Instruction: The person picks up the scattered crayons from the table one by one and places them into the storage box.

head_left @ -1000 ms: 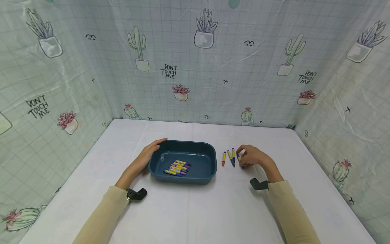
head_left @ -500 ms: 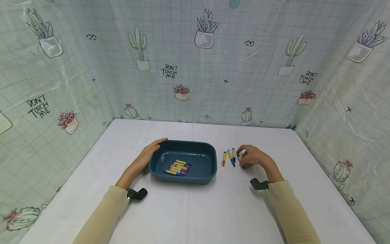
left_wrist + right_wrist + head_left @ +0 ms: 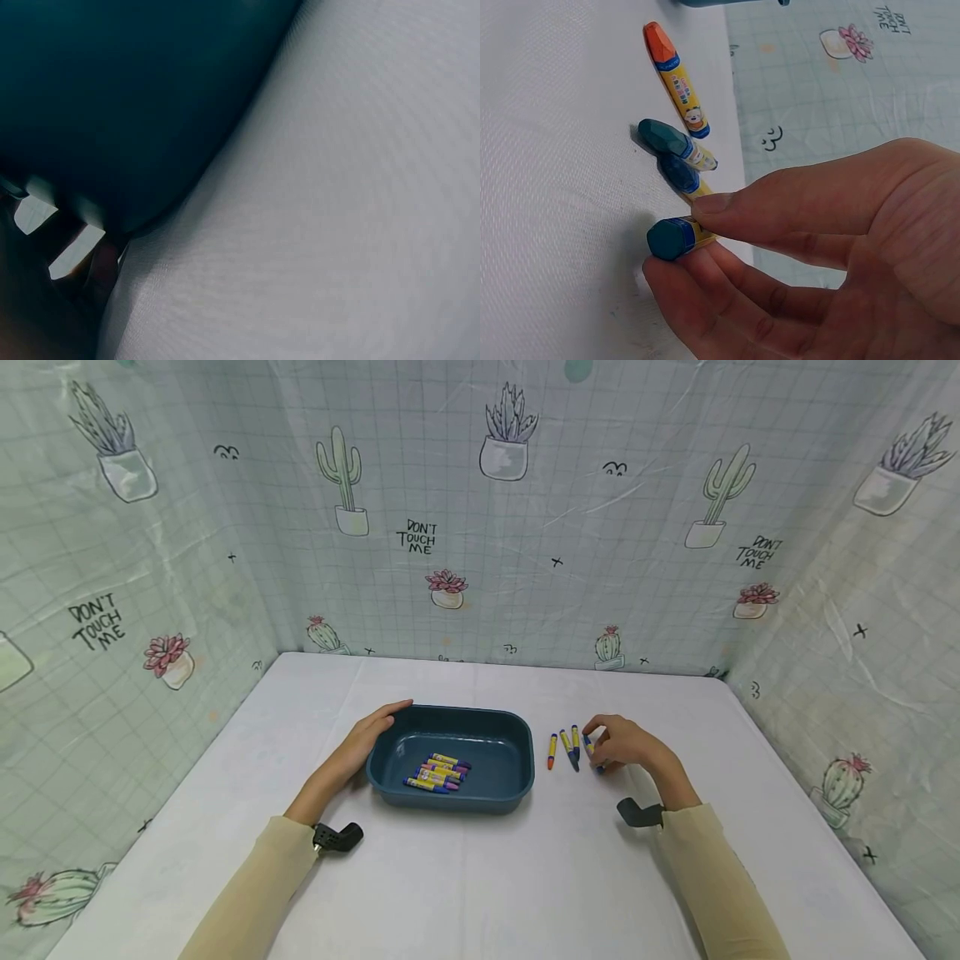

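Observation:
A deep teal rectangular tray (image 3: 495, 764) stands on the white table, with several yellow-labelled crayons (image 3: 437, 774) lying in its left half. My left hand (image 3: 362, 745) rests along the tray's left side, fingers extended; in the left wrist view its fingertips touch the outer wall. Right of the tray, my right hand (image 3: 621, 743) pinches a teal-ended crayon (image 3: 669, 238) between thumb and fingers, low over the cloth. Just left of it lie an orange crayon (image 3: 676, 79), a dark green crayon (image 3: 667, 139) and a dark blue crayon (image 3: 681, 174), the last partly behind the thumb.
White cloth covers the table (image 3: 465, 885). A patterned curtain (image 3: 555, 527) with cactus drawings encloses the back and both sides. Black wrist cameras sit on the left wrist (image 3: 337, 837) and the right wrist (image 3: 639, 813).

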`<state>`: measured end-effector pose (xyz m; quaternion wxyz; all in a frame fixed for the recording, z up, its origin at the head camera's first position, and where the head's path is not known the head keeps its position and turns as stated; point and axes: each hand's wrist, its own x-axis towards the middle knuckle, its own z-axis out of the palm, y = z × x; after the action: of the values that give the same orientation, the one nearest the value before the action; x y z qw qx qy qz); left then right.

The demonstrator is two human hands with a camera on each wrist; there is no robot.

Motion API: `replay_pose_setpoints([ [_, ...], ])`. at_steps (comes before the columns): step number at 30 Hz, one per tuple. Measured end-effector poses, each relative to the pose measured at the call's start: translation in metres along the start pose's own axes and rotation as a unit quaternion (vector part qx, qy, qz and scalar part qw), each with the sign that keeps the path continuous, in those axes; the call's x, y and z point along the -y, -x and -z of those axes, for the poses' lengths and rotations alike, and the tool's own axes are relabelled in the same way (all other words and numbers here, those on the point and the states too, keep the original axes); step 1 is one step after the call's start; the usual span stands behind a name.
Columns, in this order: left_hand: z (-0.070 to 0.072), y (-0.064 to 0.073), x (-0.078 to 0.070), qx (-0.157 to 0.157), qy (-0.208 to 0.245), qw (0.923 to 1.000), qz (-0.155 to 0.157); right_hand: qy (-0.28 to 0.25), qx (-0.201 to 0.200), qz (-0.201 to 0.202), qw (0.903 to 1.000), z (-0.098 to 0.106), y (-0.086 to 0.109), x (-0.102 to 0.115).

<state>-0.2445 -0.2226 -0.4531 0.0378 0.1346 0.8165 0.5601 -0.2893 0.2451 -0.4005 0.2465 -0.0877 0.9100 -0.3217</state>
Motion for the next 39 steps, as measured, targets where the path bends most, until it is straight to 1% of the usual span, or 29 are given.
replay_pose_setpoints([
  [6, -0.0002, 0.0002, -0.0003, -0.004, -0.003, 1.0000, 0.003, -0.001, -0.005, -0.004, 1.0000, 0.0014, 0.0009, 0.0006],
  [14, 0.0004, -0.0009, -0.0006, -0.005, -0.005, 1.0000, 0.000, 0.000, -0.014, -0.003, 0.9999, 0.0057, 0.0023, 0.0027],
  [30, 0.0000, -0.0011, 0.0004, 0.001, -0.008, 1.0000, 0.001, -0.008, -0.013, 0.001, 0.9999, 0.0048, 0.0027, 0.0035],
  [39, 0.0001, -0.0025, 0.0013, -0.001, -0.008, 1.0000, -0.003, -0.007, -0.012, 0.000, 0.9999, 0.0053, 0.0044, 0.0053],
])
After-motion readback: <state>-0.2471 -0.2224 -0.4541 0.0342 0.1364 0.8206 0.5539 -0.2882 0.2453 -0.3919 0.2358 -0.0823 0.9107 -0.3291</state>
